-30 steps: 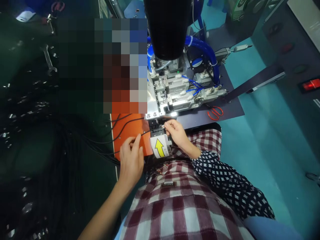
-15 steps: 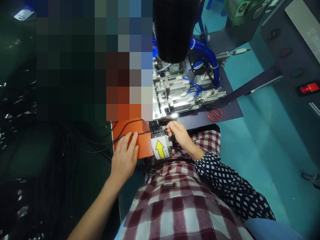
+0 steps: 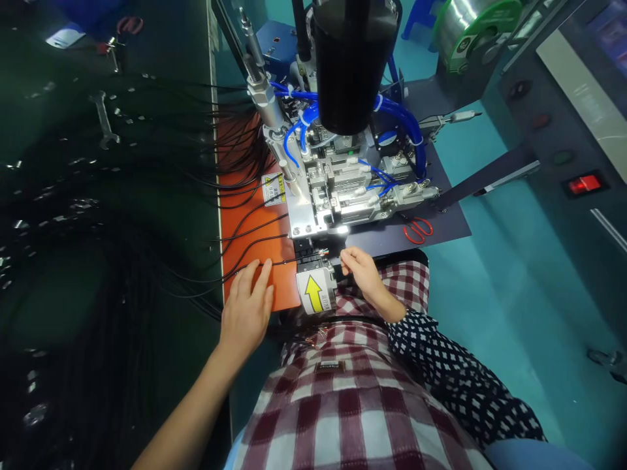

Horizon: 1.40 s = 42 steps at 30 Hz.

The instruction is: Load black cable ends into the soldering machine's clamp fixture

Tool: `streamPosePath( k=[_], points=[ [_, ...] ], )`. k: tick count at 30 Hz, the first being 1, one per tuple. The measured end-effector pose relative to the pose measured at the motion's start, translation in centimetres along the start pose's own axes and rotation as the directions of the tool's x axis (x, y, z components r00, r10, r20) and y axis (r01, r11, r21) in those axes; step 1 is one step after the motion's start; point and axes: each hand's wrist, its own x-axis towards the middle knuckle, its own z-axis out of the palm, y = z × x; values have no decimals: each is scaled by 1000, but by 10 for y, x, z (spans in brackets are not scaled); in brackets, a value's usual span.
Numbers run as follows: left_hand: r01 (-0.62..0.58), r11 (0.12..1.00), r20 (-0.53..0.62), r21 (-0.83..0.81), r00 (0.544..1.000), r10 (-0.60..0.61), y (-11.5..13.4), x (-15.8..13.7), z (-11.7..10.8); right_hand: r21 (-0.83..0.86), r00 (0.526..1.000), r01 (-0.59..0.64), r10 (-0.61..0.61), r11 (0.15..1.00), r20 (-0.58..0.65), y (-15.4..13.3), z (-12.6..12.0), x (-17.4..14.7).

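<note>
Cable [image 3: 280,263] under spread left hand [image 3: 243,314] at edge of orange plate [image 3: 284,290]; right hand [image 3: 363,273], fingertips together, clear of cable.

The bare left forearm [image 3: 191,398] slants up from the frame's lower left, its hand [image 3: 246,312] palm down left of centre, fingers reaching forward, slightly spread. Just right of centre, the bare right hand [image 3: 363,273] curls into a pinched grip, wrist [image 3: 392,305] bent inward, forearm sleeved in black-and-white patterned cloth [image 3: 455,362].

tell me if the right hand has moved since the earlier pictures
Yes: against the yellow arrow label, the right hand has shifted to the picture's right, away from the cable end.
</note>
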Motion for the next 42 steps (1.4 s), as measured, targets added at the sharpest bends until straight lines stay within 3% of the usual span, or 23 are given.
streamPosePath(
  k=[15, 18, 24, 28, 30, 32, 34, 36, 38, 40, 42],
  points=[
    [45, 999, 48, 17, 998, -46, 0, 0, -2, 11, 999, -2, 2, 1000, -51, 6, -11, -6],
    [41, 998, 71, 37, 996, -44, -3, 18, -4, 7, 998, -3, 3, 1000, -67, 4, -13, -7],
    [-9, 998, 49, -63, 999, 12, -21, 87, -10, 4, 998, -4, 4, 1000, -61, 0, -15, -9],
    [-56, 969, 91, -239, 993, 80, -32, 85, -44, -17, 997, 4, -6, 1000, -73, -5, -21, -13],
    [-100, 952, 239, -290, 955, 173, -30, 64, -64, -4, 996, 14, -15, 1000, -86, -11, -26, -16],
    [-198, 953, 491, -228, 822, 288, -24, 37, -77, 12, 996, 19, -18, 1000, -90, -18, -29, -18],
    [-354, 934, 604, -42, 736, 306, -17, 12, -80, 21, 996, 17, -15, 1000, -84, -26, -30, -20],
    [-494, 862, 608, 117, 722, 331, -13, -5, -75, 19, 997, 22, -21, 1000, -75, -33, -28, -22],
    [-570, 807, 612, 153, 696, 375, -15, -12, -70, 16, 997, 38, -37, 999, -62, -38, -25, -24],
    [-579, 805, 608, 133, 689, 394, -22, -14, -70, 20, 998, 50, -49, 999, -39, -41, -23, -26],
    [-551, 825, 587, 127, 712, 385, -29, -13, -74, 27, 999, 52, -52, 998, -13, -43, -22, -28]
  ],
)
